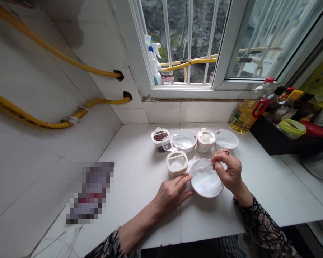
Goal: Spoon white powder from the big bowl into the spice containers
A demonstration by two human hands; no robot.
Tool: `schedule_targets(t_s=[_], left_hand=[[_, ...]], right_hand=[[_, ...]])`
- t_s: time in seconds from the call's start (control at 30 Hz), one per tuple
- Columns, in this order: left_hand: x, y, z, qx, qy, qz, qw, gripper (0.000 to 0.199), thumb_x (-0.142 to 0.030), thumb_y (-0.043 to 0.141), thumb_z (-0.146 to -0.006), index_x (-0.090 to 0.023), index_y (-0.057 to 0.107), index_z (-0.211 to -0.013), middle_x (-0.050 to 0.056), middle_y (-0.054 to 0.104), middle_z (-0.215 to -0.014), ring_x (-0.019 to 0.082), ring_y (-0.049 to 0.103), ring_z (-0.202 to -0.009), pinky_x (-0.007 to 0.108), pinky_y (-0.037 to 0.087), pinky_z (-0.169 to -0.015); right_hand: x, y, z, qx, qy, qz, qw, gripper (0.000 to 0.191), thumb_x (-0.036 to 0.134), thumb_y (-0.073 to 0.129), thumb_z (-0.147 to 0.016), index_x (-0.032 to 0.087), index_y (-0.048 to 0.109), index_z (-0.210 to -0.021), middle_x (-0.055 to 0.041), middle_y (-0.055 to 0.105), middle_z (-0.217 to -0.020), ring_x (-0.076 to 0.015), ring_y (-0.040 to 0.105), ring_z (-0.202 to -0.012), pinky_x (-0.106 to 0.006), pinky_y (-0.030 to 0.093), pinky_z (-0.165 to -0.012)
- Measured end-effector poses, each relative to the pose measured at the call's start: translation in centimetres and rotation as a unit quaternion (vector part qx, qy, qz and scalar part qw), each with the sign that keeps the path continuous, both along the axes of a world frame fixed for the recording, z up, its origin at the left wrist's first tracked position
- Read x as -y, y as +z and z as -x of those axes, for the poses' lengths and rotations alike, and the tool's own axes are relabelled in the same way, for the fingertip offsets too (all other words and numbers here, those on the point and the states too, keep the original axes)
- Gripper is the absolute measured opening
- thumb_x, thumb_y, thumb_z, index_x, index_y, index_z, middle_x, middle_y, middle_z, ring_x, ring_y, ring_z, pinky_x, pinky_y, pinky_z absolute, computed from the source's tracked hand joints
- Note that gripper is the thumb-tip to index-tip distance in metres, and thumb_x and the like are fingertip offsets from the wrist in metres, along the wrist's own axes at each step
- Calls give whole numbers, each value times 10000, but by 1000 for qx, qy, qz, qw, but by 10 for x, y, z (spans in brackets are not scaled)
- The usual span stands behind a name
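Note:
A white bowl (208,184) with a pink rim holds something white. My right hand (228,170) pinches a small white spoon (204,167) over its inside. My left hand (173,191) rests against the bowl's left side, its fingers extended at the rim. Just left of the bowl stands a square container (177,164) with its clear lid raised and white contents. Behind are a jar of dark red grains (160,137), a white bowl (185,140), a lidded container with pale contents (205,140) and another white bowl (226,139).
An oil bottle (243,114) with a red handle stands at the back right, beside a black rack (271,138) of bottles. A blurred, pixelated object (93,190) lies left. Yellow pipes (51,123) run along the left wall. Spray bottles (154,62) stand at the barred window.

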State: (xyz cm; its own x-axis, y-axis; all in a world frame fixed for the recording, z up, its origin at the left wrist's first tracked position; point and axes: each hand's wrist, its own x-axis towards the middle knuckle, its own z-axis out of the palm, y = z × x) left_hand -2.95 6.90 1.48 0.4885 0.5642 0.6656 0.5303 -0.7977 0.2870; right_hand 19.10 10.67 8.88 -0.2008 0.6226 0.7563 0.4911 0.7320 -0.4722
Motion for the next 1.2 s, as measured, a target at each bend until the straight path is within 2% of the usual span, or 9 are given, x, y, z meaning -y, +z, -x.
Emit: schedule_targets(t_s=[0.13, 0.3, 0.4, 0.6, 0.7, 0.8, 0.97, 1.1, 1.2], left_hand=[[2, 2, -1, 14, 5, 9, 1000, 324, -350, 531, -972, -150, 507, -1225, 107, 729, -992, 196, 737, -856, 275, 617, -700], [3, 2, -1, 17, 8, 22, 1000, 307, -351, 551, -962, -154, 520, -1195, 94, 732, -970, 181, 740, -794, 264, 613, -689], [3, 2, -1, 18, 10, 23, 1000, 310, -356, 553, -961, -157, 520, -1196, 90, 734, -972, 181, 740, -802, 260, 610, -680], [2, 1, -1, 14, 11, 8, 1000, 292, -351, 552, -964, -156, 530, -1181, 98, 733, -993, 193, 738, -863, 261, 607, -688], [2, 1, -1, 18, 10, 11, 1000, 293, -342, 559, -959, -158, 532, -1185, 97, 734, -993, 195, 738, -869, 265, 609, -692], [2, 1, -1, 18, 8, 16, 1000, 295, -342, 566, -953, -164, 531, -1186, 93, 735, -992, 195, 738, -865, 266, 611, -690], [2, 2, -1, 22, 6, 15, 1000, 295, -324, 574, -945, -160, 535, -1187, 96, 734, -996, 194, 739, -858, 271, 612, -706], [2, 1, -1, 22, 4, 22, 1000, 314, -328, 582, -938, -170, 530, -1204, 91, 734, -989, 194, 740, -851, 260, 606, -681], [1, 0, -1, 23, 4, 20, 1000, 306, -334, 582, -939, -169, 529, -1191, 92, 735, -986, 192, 741, -841, 257, 605, -672]], right_hand=[[-6, -6, -4, 92, -11, 23, 995, 185, 91, 466, -761, 221, 576, -690, 15, 563, -554, -164, 501, -550, -344, 441, -717], [-7, -15, 3, 155, 56, 46, 985, 178, 76, 459, -746, 206, 578, -719, 22, 589, -573, -147, 470, -541, -362, 432, -776], [-4, -13, 4, 127, 88, 63, 986, 189, 75, 450, -753, 213, 575, -724, 30, 577, -574, -145, 474, -551, -352, 448, -770], [0, -8, 4, 92, 88, 76, 989, 199, 78, 450, -755, 219, 578, -700, 15, 587, -593, -155, 499, -588, -341, 466, -750], [2, -8, 6, 82, 101, 123, 984, 203, 87, 447, -746, 220, 586, -682, 10, 589, -581, -160, 492, -600, -336, 469, -737], [3, -7, 6, 52, 84, 191, 976, 209, 104, 442, -734, 223, 591, -650, 1, 592, -547, -180, 529, -647, -323, 458, -698], [3, -3, 6, -1, 66, 277, 959, 197, 149, 457, -717, 222, 603, -607, 5, 600, -478, -183, 556, -631, -305, 443, -653], [0, -1, 4, -92, 54, 364, 925, 153, 194, 479, -692, 197, 607, -608, 24, 567, -456, -135, 522, -484, -251, 397, -518], [-3, 0, 3, -139, 45, 400, 905, 139, 230, 498, -677, 184, 607, -606, 27, 554, -440, -121, 501, -436, -239, 375, -487]])
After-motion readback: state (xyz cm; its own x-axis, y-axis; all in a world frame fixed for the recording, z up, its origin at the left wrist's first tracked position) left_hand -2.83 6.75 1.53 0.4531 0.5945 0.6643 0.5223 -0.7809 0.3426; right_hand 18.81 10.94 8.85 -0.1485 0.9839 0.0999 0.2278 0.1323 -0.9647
